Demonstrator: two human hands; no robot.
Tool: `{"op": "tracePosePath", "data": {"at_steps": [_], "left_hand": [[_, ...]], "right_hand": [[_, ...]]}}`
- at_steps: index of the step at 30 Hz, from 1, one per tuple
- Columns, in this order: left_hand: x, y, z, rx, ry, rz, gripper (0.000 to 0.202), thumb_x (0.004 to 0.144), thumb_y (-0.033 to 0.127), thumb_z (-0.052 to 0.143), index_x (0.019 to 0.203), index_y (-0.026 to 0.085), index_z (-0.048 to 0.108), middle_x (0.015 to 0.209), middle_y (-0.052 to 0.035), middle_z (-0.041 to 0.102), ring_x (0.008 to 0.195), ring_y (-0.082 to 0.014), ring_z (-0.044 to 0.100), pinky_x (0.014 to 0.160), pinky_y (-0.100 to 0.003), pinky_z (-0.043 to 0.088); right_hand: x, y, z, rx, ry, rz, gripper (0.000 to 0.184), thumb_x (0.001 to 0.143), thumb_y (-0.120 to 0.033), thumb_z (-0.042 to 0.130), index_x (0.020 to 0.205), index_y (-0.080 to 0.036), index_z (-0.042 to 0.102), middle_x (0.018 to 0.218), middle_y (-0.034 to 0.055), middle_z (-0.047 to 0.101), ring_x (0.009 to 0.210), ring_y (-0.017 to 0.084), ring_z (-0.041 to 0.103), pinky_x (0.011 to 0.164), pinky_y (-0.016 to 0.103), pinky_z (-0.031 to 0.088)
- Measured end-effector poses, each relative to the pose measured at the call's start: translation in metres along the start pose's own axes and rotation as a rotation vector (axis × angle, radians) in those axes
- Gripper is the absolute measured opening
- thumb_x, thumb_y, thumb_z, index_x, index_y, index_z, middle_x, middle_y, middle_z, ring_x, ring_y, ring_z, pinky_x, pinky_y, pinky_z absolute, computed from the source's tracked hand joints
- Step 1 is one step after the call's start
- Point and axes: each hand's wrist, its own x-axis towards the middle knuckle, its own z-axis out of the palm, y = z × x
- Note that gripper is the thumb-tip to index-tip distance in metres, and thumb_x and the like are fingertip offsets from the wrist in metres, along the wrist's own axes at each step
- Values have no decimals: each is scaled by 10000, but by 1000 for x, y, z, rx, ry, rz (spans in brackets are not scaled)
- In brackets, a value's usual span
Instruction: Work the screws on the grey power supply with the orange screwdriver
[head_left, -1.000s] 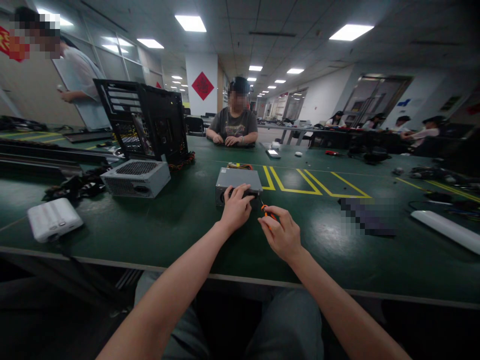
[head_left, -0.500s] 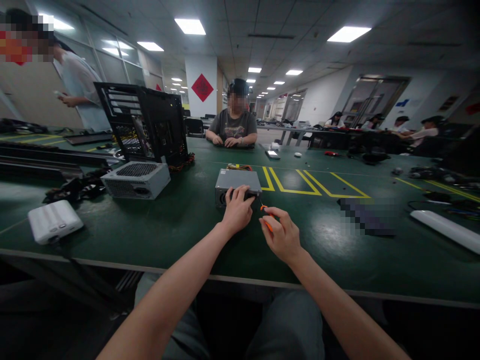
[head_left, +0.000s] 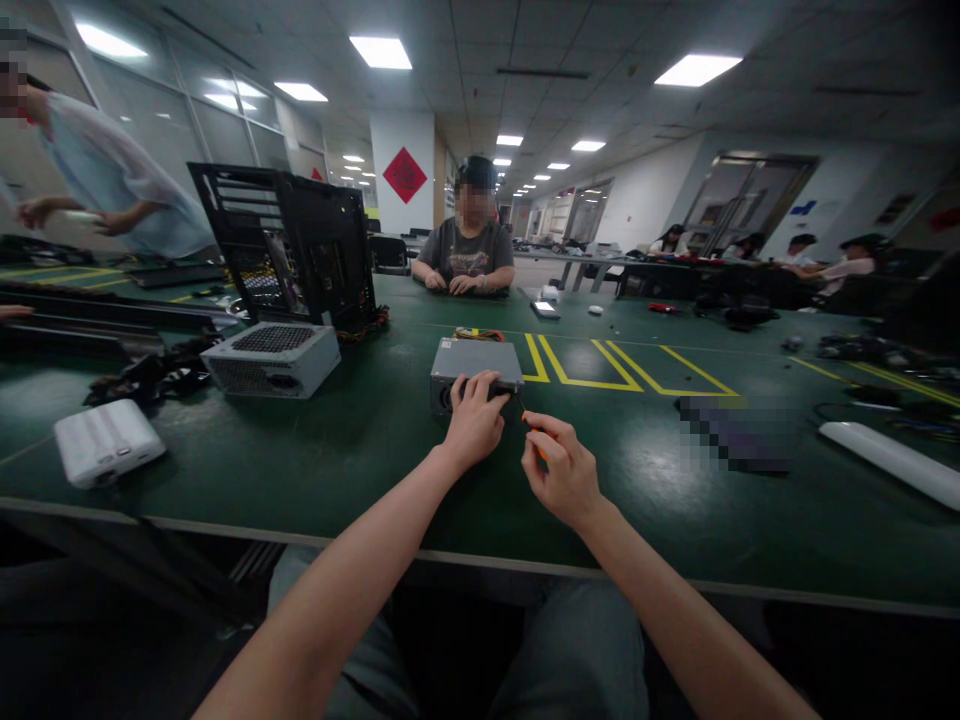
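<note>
A grey computer power supply [head_left: 480, 358] sits on the green table in front of me, with coloured cables behind it. My left hand [head_left: 474, 418] grips its near side, fingers bent over the top front edge. My right hand [head_left: 559, 465] is closed around the orange handle of a screwdriver [head_left: 541, 453]. The screwdriver's thin dark shaft points up and left to the lower right corner of the power supply's near face. Whether the tip sits in a screw is too small to tell.
Left of me stand a second power supply [head_left: 271, 358], an open black computer case [head_left: 289, 245] and a white power bank [head_left: 109, 442]. A long white object [head_left: 892, 462] lies to the right. A person [head_left: 466, 250] sits opposite; another person [head_left: 124, 190] leans at the far left.
My right hand has turned the screwdriver slightly, its fingers shifting around the handle. My left hand and the power supply stay put. The person at the far left has bent forward.
</note>
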Motion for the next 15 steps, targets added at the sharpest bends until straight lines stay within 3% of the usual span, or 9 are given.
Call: {"op": "tracePosePath", "data": {"at_steps": [15], "left_hand": [[0,0,0,-13,1,-12,347,752,118,480,1033,250,633,1296,-66,439,1233,-230,343,1067,-456,162]], "right_hand": [[0,0,0,-44,10,13,304,745,-97,567,1001,-202,442,1053,102,527,967,180,549,745,298,516]]}}
